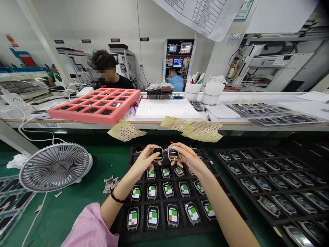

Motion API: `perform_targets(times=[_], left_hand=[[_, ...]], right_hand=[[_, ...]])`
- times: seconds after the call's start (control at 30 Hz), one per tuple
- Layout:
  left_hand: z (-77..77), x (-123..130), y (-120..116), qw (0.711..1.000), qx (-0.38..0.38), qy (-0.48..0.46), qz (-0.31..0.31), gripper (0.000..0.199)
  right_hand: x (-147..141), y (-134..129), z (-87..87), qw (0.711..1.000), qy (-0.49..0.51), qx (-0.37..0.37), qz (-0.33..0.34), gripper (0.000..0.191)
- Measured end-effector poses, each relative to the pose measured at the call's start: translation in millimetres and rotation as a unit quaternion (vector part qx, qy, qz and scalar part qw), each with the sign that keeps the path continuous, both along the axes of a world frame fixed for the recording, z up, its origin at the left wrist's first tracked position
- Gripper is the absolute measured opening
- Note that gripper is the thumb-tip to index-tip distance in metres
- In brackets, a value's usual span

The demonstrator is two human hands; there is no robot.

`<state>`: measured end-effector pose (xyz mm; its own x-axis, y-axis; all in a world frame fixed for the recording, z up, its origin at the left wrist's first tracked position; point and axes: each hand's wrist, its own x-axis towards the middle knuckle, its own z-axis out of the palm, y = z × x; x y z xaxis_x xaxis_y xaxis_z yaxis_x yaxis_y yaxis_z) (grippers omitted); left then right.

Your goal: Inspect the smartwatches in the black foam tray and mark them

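My left hand [146,157] grips a strapless smartwatch [158,156] by its edges, the thumb lying over its lit screen. Close beside it, a second smartwatch [173,154] is held up in my right hand [189,158]. A thin orange stick [191,152], perhaps a pen, also runs through the right hand's fingers. Both hands are above a black foam tray [144,236]. Several watch bodies sit in its compartments, such as a watch [153,216] with a green and white screen; some screens show red cells. My forearms hide part of the tray.
At the right lies another black tray [259,214] of watches. A grey fan [58,168] stands left, near small scraps [110,184]. On the shelf are a pink foam tray [89,116], paper sheets [164,108] and a pen cup [192,92]. Yellow dotted sheets [203,131] overhang its edge. A person [105,68] sits opposite.
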<state>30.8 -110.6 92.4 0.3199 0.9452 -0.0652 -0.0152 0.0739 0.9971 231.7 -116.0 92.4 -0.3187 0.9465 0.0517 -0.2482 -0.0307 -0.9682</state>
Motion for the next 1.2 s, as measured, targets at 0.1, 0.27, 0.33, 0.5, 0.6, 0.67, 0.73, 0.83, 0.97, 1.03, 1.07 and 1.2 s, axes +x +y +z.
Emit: perform_targets(times=[0.1, 0.27, 0.33, 0.5, 0.6, 0.67, 0.73, 0.83, 0.97, 1.03, 1.07, 1.2], left_hand=[[3.2, 0, -2, 1.0, -0.009, -0.005, -0.008, 0.043], [15.0, -1, -11, 0.999, -0.023, -0.021, -0.011, 0.037], [19.6, -1, -14, 0.999, -0.024, -0.028, -0.008, 0.035], [27.9, -2, -21, 0.999, -0.021, -0.044, -0.012, 0.032], [31.6, -3, -25, 0.999, -0.011, -0.048, -0.016, 0.033], [33.4, -4, -27, 0.999, -0.004, -0.048, -0.018, 0.033], [34.4, -4, -29, 0.999, 0.003, -0.045, -0.015, 0.033], [34.6, -4, -30, 0.999, 0.007, -0.039, -0.007, 0.035], [33.6, -5, -29, 0.999, 0.008, -0.042, -0.011, 0.036], [32.5, -6, -28, 0.999, 0.009, -0.042, -0.017, 0.036], [31.7, -7, -27, 0.999, 0.01, -0.041, -0.023, 0.037], [27.4, -8, -22, 0.998, 0.029, -0.029, -0.038, 0.04]], right_hand=[[0, -1, 1.5, 1.0, -0.003, 0.002, -0.007, 0.028], [0, -6, 6.2, 1.0, -0.008, 0.013, -0.01, 0.025], [0, -7, 7.8, 1.0, -0.007, 0.026, -0.013, 0.024], [-1, -8, 9.8, 0.998, -0.001, 0.058, -0.024, 0.023], [-1, -9, 10.6, 0.997, 0.0, 0.075, -0.02, 0.023], [0, -10, 10.9, 0.996, -0.002, 0.085, -0.013, 0.023], [0, -11, 10.9, 0.995, -0.007, 0.097, -0.003, 0.022], [1, -11, 10.3, 0.993, -0.018, 0.115, 0.016, 0.022], [2, -11, 10.0, 0.99, -0.022, 0.133, 0.04, 0.026], [2, -12, 10.3, 0.989, -0.021, 0.141, 0.047, 0.03], [2, -12, 10.4, 0.988, -0.02, 0.144, 0.047, 0.03], [2, -11, 10.4, 0.987, -0.023, 0.151, 0.047, 0.031]])
